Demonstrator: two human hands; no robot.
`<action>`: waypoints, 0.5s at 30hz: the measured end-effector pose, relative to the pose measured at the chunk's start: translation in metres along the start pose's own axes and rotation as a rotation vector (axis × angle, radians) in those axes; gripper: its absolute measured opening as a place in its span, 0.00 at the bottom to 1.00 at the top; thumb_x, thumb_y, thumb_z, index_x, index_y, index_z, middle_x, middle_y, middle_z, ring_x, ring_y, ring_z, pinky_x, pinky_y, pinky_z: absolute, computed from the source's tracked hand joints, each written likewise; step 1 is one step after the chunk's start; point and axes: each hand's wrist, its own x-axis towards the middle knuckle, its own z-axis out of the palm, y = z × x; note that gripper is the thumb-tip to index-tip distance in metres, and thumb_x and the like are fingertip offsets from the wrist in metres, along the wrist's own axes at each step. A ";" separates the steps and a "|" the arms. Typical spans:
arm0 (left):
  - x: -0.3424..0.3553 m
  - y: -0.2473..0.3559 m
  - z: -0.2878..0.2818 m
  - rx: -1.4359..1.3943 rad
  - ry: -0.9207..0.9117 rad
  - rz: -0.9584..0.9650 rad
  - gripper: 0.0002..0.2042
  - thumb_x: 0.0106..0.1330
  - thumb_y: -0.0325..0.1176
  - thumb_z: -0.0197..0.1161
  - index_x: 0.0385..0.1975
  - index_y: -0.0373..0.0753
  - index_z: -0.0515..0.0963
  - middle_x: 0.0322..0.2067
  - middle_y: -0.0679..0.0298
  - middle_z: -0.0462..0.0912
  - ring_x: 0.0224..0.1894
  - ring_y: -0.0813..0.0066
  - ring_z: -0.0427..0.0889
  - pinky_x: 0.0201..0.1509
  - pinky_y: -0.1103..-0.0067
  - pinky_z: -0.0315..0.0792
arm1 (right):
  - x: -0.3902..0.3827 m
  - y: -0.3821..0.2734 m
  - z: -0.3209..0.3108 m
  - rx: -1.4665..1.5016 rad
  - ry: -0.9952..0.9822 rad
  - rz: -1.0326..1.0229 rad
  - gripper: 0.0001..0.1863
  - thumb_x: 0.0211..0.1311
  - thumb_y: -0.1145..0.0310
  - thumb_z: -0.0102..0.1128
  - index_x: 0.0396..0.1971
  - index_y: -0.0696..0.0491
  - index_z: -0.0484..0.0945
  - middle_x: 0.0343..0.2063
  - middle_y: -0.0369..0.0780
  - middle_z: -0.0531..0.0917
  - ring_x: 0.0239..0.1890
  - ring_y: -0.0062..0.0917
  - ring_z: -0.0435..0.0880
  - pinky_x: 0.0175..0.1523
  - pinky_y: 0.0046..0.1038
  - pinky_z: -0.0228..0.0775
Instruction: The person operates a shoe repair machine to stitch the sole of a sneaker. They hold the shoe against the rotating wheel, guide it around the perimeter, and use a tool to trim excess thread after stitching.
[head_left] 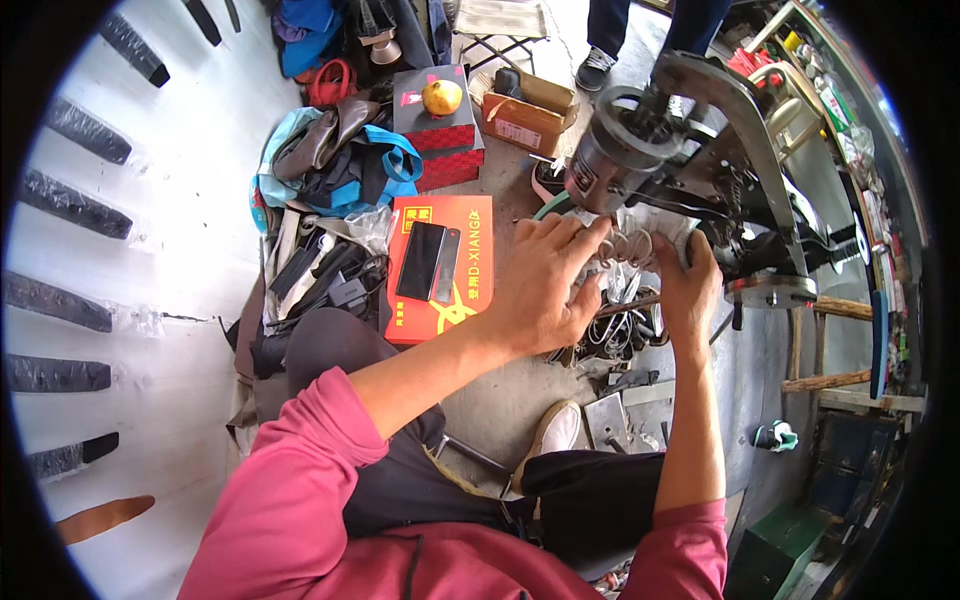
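Beneath the head of a dark metal sewing machine [725,150], my two hands hold a pale, whitish thing with beige loops [632,246]. Much of it is hidden by my fingers and the machine, so its kind cannot be made out. My left hand [545,285] grips its left side, palm down, with the fingers bent over it. On the other side, my right hand [688,285] is closed around its edge, thumb toward me. A round metal drum [608,160] on the machine sits just above my left fingertips.
Left of my hands, a black smartphone [421,260] lies on a red box [470,230]. Behind it, a yellowish fruit [441,97] tops stacked dark boxes [445,140]. A blue bag [400,155] holds dark material. Another person's legs [607,30] stand behind. Cluttered shelves [850,130] line the right.
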 end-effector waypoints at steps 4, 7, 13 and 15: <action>0.017 -0.025 -0.016 -0.008 0.145 -0.023 0.18 0.55 0.38 0.77 0.42 0.39 0.79 0.40 0.57 0.79 0.48 0.56 0.77 0.51 0.67 0.70 | 0.000 0.001 0.001 -0.022 0.008 -0.013 0.18 0.64 0.58 0.70 0.35 0.59 0.78 0.28 0.49 0.85 0.28 0.37 0.83 0.38 0.35 0.73; 0.031 -0.039 -0.009 -0.184 0.206 -0.062 0.35 0.50 0.46 0.82 0.54 0.40 0.72 0.50 0.55 0.75 0.53 0.55 0.77 0.57 0.65 0.71 | 0.001 0.004 0.003 0.002 0.000 -0.021 0.17 0.64 0.59 0.70 0.36 0.59 0.78 0.29 0.48 0.86 0.27 0.34 0.82 0.38 0.33 0.73; 0.046 -0.049 0.003 -0.167 0.149 -0.110 0.44 0.44 0.53 0.84 0.58 0.39 0.67 0.53 0.54 0.75 0.57 0.51 0.76 0.58 0.63 0.72 | 0.000 0.007 0.006 0.054 0.008 -0.002 0.14 0.64 0.63 0.70 0.38 0.59 0.80 0.32 0.47 0.88 0.31 0.25 0.83 0.41 0.29 0.75; 0.043 -0.048 0.005 -0.162 0.164 -0.140 0.44 0.44 0.54 0.83 0.57 0.38 0.68 0.52 0.53 0.75 0.56 0.50 0.76 0.59 0.63 0.72 | -0.001 0.006 0.006 0.062 -0.007 0.027 0.13 0.64 0.64 0.69 0.39 0.59 0.81 0.32 0.46 0.88 0.32 0.21 0.83 0.42 0.28 0.75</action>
